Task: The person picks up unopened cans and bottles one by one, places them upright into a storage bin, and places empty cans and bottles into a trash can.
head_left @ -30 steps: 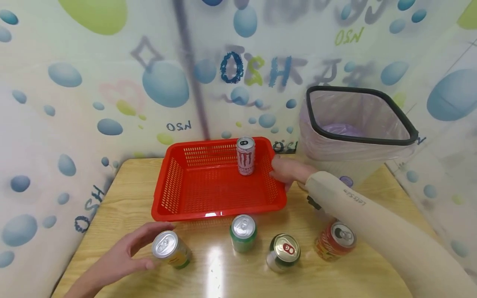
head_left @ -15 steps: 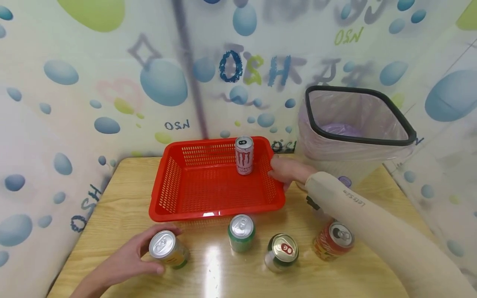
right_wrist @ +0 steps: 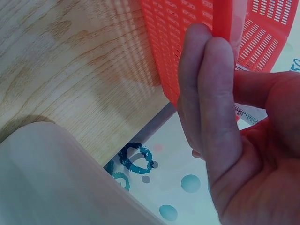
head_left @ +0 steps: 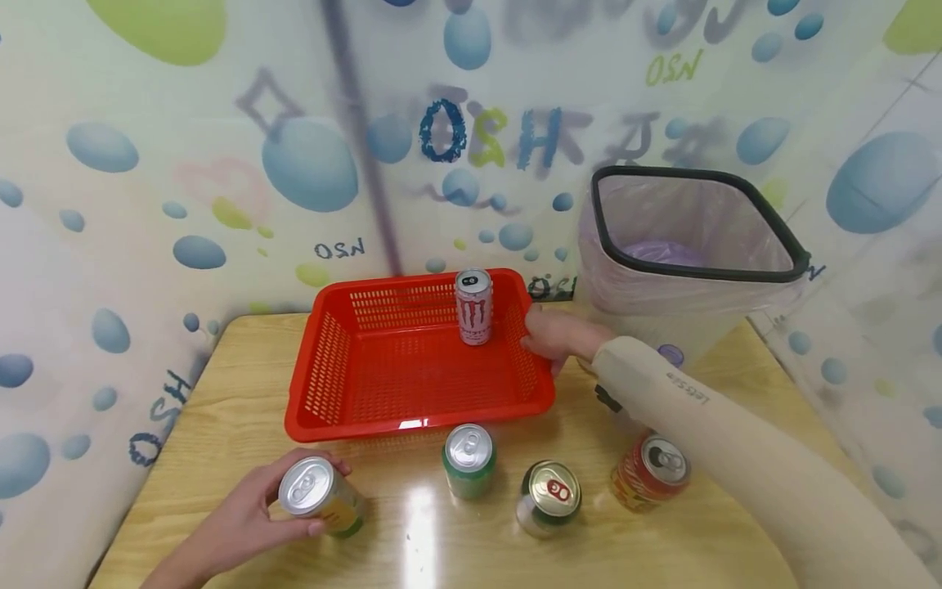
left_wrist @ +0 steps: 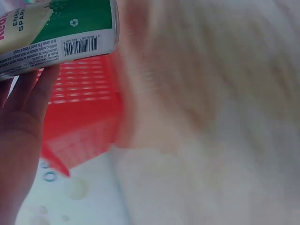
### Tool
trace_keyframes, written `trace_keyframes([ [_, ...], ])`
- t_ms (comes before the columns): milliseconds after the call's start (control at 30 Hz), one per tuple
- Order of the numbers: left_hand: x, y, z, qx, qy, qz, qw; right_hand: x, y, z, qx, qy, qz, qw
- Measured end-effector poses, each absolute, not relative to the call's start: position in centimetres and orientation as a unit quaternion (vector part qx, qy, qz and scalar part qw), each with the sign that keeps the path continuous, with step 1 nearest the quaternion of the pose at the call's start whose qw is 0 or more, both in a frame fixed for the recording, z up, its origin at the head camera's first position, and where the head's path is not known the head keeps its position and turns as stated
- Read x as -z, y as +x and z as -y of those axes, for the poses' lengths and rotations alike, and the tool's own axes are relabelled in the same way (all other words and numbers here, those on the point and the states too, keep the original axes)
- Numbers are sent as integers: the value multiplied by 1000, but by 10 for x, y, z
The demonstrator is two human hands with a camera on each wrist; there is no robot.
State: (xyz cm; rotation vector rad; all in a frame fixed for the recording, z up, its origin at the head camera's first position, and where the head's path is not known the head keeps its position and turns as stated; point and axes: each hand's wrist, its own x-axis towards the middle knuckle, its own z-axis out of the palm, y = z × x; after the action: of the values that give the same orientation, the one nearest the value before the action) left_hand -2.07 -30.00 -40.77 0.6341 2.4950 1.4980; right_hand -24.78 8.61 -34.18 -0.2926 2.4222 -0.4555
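Observation:
My left hand [head_left: 246,519] grips a yellow and green drink can [head_left: 342,507] at the left front of the table, thumb on the near side and fingers on the far side. In the left wrist view the can [left_wrist: 82,28] shows a green band and a barcode, with fingers behind it. My right hand [head_left: 559,334] holds the right rim of a red plastic basket [head_left: 401,429]. In the right wrist view, fingers [right_wrist: 218,93] lie outside the basket wall and the thumb inside. A pink and white can [head_left: 474,315] stands upright in the basket's back right part.
In front of the basket stand a green can [head_left: 469,466], a dark and gold-topped can [head_left: 548,503] and a red can [head_left: 648,478], the last partly below my right forearm. A lined bin [head_left: 648,319] stands at the back right, near the wall.
My left hand has closed around the yellow and green can, its thumb now against the side. The right hand stays on the basket rim. The whole head view shifts slightly left.

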Motion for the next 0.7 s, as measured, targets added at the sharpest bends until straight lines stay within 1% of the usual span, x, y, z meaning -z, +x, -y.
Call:
trace_keyframes([
  [233, 373, -29, 291, -510, 268, -817, 21, 341, -248, -86, 166, -107, -925, 326],
  [400, 346, -51, 274, -529, 288, -798, -13, 340, -248, -85, 180, -95, -920, 334],
  [533, 330, -76, 253, -524, 276, -805, -35, 340, -247, -87, 162, -108, -925, 327],
  [700, 317, -109, 235, -498, 210, -839, -60, 338, -246, -85, 144, -120, -928, 322],
])
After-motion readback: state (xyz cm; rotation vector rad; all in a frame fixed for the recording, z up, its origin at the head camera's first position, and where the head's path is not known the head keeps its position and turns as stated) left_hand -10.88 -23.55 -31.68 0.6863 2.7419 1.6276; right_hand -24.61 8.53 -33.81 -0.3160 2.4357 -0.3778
